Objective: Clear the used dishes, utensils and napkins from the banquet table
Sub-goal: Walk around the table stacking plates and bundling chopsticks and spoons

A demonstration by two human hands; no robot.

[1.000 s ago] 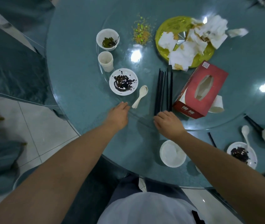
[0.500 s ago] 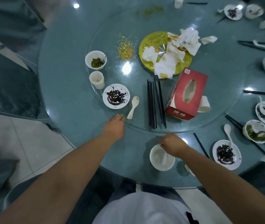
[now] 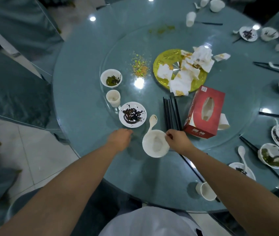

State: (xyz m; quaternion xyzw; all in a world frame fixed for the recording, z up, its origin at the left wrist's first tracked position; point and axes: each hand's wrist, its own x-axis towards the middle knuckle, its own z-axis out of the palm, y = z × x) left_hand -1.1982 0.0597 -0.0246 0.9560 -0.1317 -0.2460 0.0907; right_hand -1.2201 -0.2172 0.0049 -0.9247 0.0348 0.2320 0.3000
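Here, right hand (image 3: 178, 142) grip pinching white bowl (image 3: 155, 144) (rim), left hand (image 3: 120, 139) flat.

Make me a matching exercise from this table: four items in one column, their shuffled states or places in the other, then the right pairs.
Items:
1. white bowl
2. yellow plate
3. tissue box
4. white spoon

States or places:
A. red, lying right of the black chopsticks
B. pinched at the rim by the right hand
C. covered with crumpled napkins
D. lying between the sauce-smeared dish and the chopsticks

Pairs: 1-B, 2-C, 3-A, 4-D
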